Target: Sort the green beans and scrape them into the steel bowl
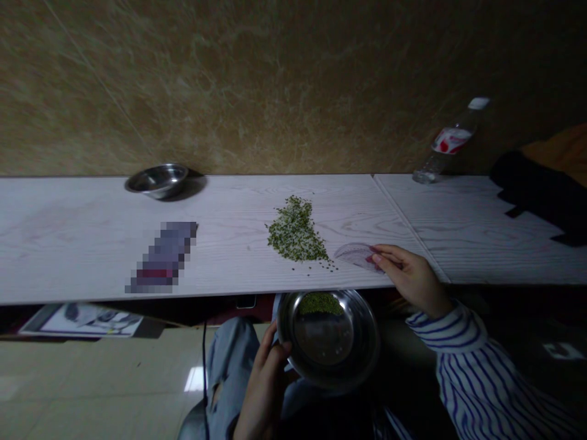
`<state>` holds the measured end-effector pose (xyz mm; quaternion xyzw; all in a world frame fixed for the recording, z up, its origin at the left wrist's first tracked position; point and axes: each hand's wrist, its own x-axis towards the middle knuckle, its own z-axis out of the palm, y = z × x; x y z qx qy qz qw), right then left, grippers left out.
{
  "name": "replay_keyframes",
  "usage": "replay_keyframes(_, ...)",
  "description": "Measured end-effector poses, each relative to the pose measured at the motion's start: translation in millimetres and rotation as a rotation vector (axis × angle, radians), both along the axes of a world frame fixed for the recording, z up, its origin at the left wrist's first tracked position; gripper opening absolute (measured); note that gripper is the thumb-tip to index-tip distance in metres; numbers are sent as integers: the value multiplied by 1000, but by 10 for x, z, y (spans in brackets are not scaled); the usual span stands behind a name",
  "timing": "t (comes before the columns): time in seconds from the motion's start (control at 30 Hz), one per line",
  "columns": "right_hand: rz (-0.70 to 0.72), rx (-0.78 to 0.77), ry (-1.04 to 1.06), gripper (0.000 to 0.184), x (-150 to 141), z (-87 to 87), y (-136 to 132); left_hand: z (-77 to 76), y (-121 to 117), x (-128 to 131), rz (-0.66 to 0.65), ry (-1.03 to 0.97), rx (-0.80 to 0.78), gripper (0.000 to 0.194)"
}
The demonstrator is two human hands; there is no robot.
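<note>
My right hand [408, 272] pinches a clear protractor [354, 253] by its right end, just above the table. Left of its curved edge lies a loose heap of small green beans mixed with white grains [296, 232], with a few strays toward the front edge. Below that edge, my left hand [268, 373] grips the left rim of a steel bowl [298, 360]. Green beans [321, 304] have gathered at the bowl's far side, and its base shows bare metal. The left fingers are partly hidden beneath the bowl.
Against the wall, a second steel bowl [158, 181] sits at the back left of the table [233, 256]. A blurred-out flat object [165, 256] lies in front of it. A plastic bottle [447, 143] stands at the back right, near dark fabric [541, 186].
</note>
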<state>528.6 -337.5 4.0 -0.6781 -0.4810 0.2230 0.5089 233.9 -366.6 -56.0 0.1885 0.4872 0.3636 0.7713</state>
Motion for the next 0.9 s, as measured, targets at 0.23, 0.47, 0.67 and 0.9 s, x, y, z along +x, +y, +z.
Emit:
replay_keyframes(0.23, 2, -10, -24, 41, -19, -24, -61, -48, 8, -11, -2, -15, 8, 75)
replay_keyframes(0.47, 27, 12, -2, 37, -162, -7, -109, -32, 3, -18, 0, 7, 15, 72)
replay_keyframes(0.67, 13, 12, -1, 37, -142, 10, -92, -17, 7, -22, 4, -2, -3, 75)
replay_keyframes(0.9, 2, -7, -29, 35, -83, -16, -99, -26, -3, -28, 4, 7, 10, 76)
